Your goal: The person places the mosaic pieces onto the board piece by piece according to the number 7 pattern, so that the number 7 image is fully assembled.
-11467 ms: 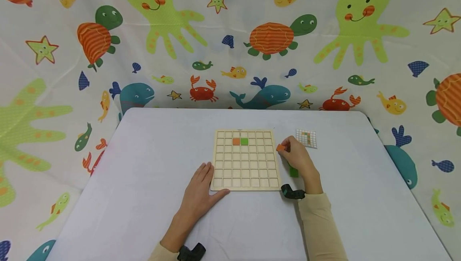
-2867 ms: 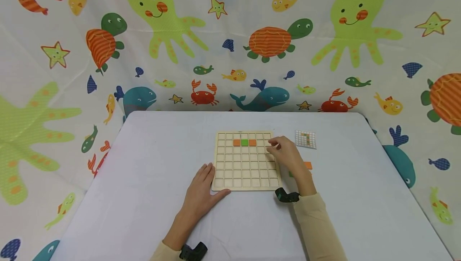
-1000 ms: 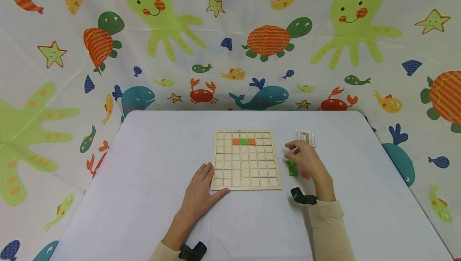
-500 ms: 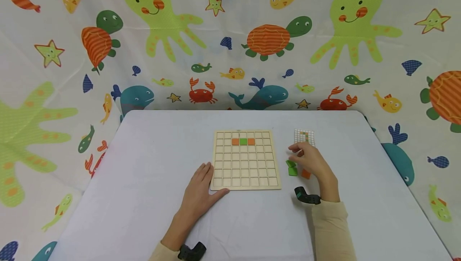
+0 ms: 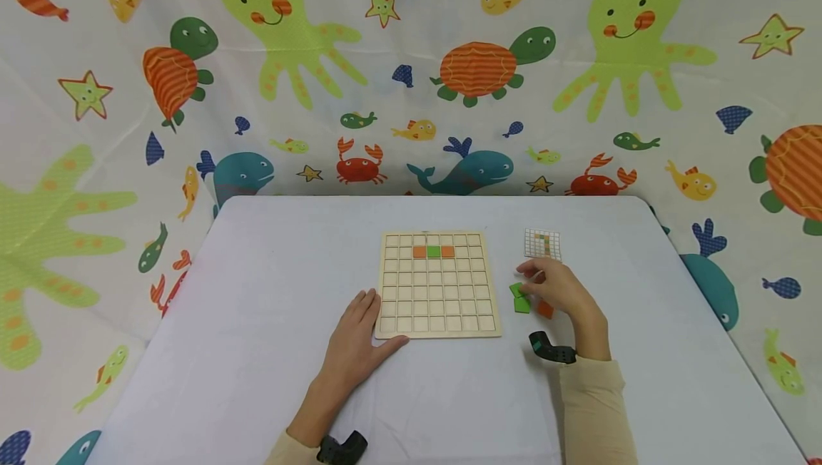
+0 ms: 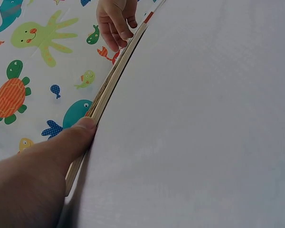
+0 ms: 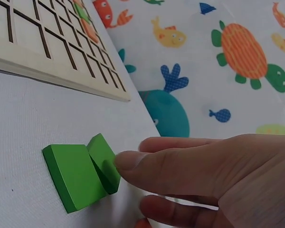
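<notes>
A wooden grid board [image 5: 437, 294] lies on the table, with an orange tile [image 5: 420, 252], a green tile [image 5: 434, 252] and another orange tile [image 5: 448, 252] side by side in its second row. My left hand [image 5: 354, 342] rests at the board's near left corner, fingers along the left edge and thumb at the front edge. Right of the board, my right hand [image 5: 556, 285] hovers with loosely bent fingers. Its thumb tip is at a tilted green tile [image 7: 104, 164]; contact cannot be told. That tile leans on a flat green tile [image 7: 76, 175]. A loose orange tile [image 5: 544, 309] lies partly under the hand.
A small printed pattern card [image 5: 542, 243] lies beyond the right hand, partly covered by it. A white cloth covers the table [image 5: 257, 294]. Behind stands a curtain [image 5: 385, 58] printed with sea animals. A black wrist camera [image 5: 551, 348] sits at the right wrist.
A second orange tile joined the row earlier. Since then my right hand has drawn back from the board to the loose tiles; the leaning green tile's angle has shifted. The left hand has stayed.
</notes>
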`<state>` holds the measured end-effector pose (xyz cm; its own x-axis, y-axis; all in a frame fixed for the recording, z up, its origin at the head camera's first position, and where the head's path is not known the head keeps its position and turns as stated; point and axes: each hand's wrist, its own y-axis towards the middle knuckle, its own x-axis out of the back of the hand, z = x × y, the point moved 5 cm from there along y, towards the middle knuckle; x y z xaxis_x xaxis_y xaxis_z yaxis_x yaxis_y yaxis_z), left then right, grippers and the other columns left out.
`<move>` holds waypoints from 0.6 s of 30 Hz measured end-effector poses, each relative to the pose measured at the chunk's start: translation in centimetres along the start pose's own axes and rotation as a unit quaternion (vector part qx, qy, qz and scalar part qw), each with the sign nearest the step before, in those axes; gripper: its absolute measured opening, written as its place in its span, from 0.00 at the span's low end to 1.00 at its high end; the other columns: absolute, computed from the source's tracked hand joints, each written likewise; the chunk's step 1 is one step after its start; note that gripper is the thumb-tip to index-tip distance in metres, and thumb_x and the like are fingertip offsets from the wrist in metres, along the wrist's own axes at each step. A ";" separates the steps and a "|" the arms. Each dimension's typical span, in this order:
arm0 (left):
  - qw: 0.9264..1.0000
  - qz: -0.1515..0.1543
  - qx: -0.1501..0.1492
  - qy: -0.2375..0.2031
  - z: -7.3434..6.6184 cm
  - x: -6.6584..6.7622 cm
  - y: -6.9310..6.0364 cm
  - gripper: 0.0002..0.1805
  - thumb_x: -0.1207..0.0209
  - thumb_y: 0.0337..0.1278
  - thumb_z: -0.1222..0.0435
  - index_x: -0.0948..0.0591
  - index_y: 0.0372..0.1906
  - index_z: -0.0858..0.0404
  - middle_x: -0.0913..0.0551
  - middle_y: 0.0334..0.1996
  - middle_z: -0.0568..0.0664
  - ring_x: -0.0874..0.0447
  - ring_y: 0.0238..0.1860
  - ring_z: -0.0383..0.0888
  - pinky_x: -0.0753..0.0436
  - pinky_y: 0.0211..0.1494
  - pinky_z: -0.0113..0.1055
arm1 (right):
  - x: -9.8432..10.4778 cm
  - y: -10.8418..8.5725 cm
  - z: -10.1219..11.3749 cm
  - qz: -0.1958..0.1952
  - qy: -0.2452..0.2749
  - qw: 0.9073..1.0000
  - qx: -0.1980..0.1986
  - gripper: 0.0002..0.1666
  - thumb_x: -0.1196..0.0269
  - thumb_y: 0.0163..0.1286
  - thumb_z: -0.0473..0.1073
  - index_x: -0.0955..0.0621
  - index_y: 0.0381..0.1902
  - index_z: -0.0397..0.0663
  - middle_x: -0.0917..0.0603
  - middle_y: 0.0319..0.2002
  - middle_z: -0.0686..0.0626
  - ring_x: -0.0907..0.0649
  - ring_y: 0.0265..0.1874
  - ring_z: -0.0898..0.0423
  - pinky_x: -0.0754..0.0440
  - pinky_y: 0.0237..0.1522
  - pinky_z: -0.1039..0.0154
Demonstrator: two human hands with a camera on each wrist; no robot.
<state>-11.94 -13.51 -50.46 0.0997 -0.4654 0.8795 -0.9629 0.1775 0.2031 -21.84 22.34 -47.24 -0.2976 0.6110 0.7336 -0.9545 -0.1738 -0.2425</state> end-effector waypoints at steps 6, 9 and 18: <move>1.000 0.000 -0.001 0.002 -0.1 0.1 0.0 0.52 0.33 0.51 0.38 0.30 0.71 0.70 0.30 0.72 0.61 0.36 0.75 0.58 0.29 0.74 0.52 | -0.1 -0.1 -0.1 0.016 0.004 1.000 -0.011 0.19 0.34 0.67 0.37 0.18 0.55 0.41 0.19 0.51 0.41 0.20 0.48 0.47 0.14 0.46 0.57; 1.000 -0.001 -0.002 0.002 0.0 0.0 0.0 0.52 0.33 0.51 0.38 0.30 0.71 0.71 0.30 0.72 0.61 0.36 0.75 0.59 0.29 0.74 0.52 | -0.3 -0.1 -0.2 0.022 0.003 1.000 -0.015 0.18 0.34 0.67 0.37 0.17 0.54 0.41 0.18 0.50 0.41 0.20 0.46 0.48 0.14 0.45 0.57; 1.000 0.003 0.000 0.000 0.0 0.0 0.0 0.52 0.33 0.51 0.38 0.31 0.71 0.71 0.30 0.72 0.62 0.37 0.76 0.58 0.30 0.74 0.52 | -0.5 0.2 -0.2 0.026 -0.010 0.999 -0.018 0.16 0.33 0.67 0.38 0.15 0.52 0.44 0.17 0.46 0.42 0.22 0.43 0.50 0.17 0.41 0.62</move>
<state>-11.93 -13.51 -50.49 0.0934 -0.4649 0.8804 -0.9636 0.1804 0.1975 -21.86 22.15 -47.73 -0.3467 0.5862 0.7323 -0.9367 -0.1762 -0.3024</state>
